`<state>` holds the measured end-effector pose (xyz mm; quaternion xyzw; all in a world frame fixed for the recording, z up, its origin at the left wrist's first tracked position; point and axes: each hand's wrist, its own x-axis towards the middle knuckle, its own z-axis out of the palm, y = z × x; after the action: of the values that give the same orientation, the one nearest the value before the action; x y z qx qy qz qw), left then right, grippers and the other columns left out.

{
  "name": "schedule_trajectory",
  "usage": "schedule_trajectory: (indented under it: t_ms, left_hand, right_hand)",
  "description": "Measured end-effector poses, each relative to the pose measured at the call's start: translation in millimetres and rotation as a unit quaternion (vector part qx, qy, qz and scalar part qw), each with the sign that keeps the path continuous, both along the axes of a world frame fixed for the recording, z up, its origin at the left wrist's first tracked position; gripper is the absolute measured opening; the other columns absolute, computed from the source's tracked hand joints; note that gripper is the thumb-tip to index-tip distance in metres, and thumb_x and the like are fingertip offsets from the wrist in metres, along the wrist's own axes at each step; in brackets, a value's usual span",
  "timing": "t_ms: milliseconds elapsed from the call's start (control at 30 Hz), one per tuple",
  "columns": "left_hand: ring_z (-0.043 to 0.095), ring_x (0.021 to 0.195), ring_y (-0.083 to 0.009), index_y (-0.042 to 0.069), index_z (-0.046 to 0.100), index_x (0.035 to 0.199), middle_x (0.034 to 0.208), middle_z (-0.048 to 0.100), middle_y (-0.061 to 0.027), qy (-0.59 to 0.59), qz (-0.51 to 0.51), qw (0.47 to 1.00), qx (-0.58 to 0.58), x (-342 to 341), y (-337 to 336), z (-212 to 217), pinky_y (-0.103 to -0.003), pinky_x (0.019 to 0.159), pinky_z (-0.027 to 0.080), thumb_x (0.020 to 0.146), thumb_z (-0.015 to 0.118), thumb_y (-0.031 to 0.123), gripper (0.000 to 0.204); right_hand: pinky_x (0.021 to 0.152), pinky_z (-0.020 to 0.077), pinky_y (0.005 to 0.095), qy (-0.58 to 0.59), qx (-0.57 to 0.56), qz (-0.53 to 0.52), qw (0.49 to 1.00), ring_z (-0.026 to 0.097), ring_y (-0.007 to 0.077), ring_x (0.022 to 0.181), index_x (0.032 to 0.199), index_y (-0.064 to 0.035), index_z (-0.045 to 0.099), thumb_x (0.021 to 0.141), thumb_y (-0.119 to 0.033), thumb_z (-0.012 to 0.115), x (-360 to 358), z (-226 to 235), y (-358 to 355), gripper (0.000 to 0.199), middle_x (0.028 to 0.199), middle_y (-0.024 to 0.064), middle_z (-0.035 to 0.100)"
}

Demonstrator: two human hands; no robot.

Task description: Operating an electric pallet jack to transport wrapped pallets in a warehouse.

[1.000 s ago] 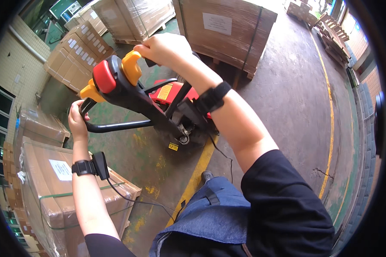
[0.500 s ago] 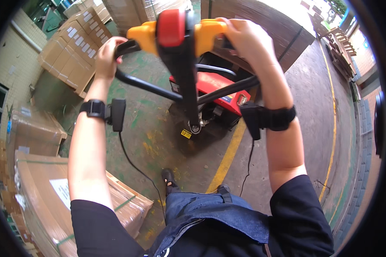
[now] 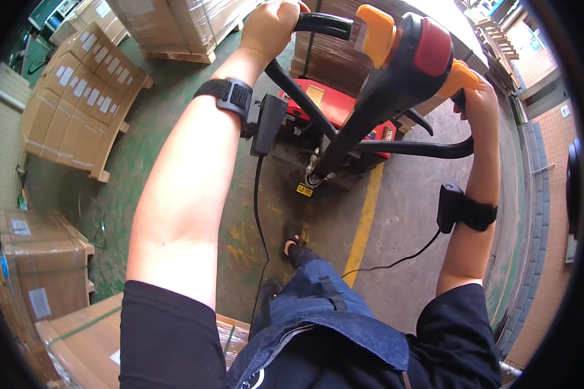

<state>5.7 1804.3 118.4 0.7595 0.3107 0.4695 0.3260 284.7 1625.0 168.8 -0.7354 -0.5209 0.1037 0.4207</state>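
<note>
My left hand (image 3: 270, 31) is closed round the left end of the black loop handle of an electric pallet truck. My right hand (image 3: 481, 107) grips the right end of that handle, beside an orange thumb lever (image 3: 459, 79). The control head (image 3: 402, 61) of the tiller, black with a red button, sits between my hands and leans to the right. Below and beyond it lies the red truck body (image 3: 318, 97), with the tiller's foot and a small yellow tag near the floor. My left fingers are partly hidden behind the handle.
Beyond the truck stands a large wrapped load (image 3: 328, 55). Stacked cartons (image 3: 78, 104) on a pallet and another wrapped pallet load (image 3: 175, 26) are at the far left. Closer on the left are more boxes (image 3: 45, 259). A yellow line (image 3: 366, 220) crosses the floor; wooden pallets (image 3: 496, 39) stand far right.
The tiller head has swung to the right and tilted, both hands going with it. The truck body and surrounding boxes have shifted in view, and my feet have changed position.
</note>
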Motion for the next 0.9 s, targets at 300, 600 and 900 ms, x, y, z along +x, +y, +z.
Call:
schedule_trajectory:
  t_ms: [300, 600, 900]
  left_hand:
    - [0.059, 0.072, -0.0318, 0.005, 0.061, 0.084, 0.079, 0.062, -0.0161, 0.067, -0.009, 0.990, 0.122, 68, 110, 0, -0.039, 0.067, 0.046, 0.085, 0.032, 0.025, 0.036]
    - [0.053, 0.068, -0.0168, 0.004, 0.062, 0.087, 0.078, 0.059, -0.0082, 0.018, -0.127, 0.992, 0.006, 48, 87, -13, -0.029, 0.064, 0.043, 0.087, 0.035, 0.027, 0.036]
    - [0.057, 0.075, -0.0305, 0.008, 0.062, 0.080, 0.078, 0.061, -0.0117, 0.203, -0.319, 0.922, 0.085, -126, 1, -110, -0.039, 0.070, 0.046, 0.085, 0.044, 0.019, 0.022]
  right_hand:
    - [0.050, 0.0444, 0.0296, -0.122, -0.011, -0.105, 0.987, 0.060, 0.0144, 0.049, 0.092, -0.0128, 0.069, 0.092, -0.052, 0.041, 57, -7, 83, 0.048, 0.056, 0.0042, 0.060]
    - [0.064, 0.0464, 0.0387, -0.237, 0.001, -0.148, 0.960, 0.062, 0.0292, 0.069, 0.076, -0.0156, 0.066, 0.093, -0.051, 0.031, 9, -30, 34, 0.053, 0.067, 0.0071, 0.064]
    - [0.069, 0.0446, 0.0371, -0.035, -0.064, -0.053, 0.996, 0.061, 0.0243, 0.077, 0.083, -0.0151, 0.066, 0.090, -0.037, 0.039, -196, -131, -114, 0.035, 0.074, 0.0028, 0.064]
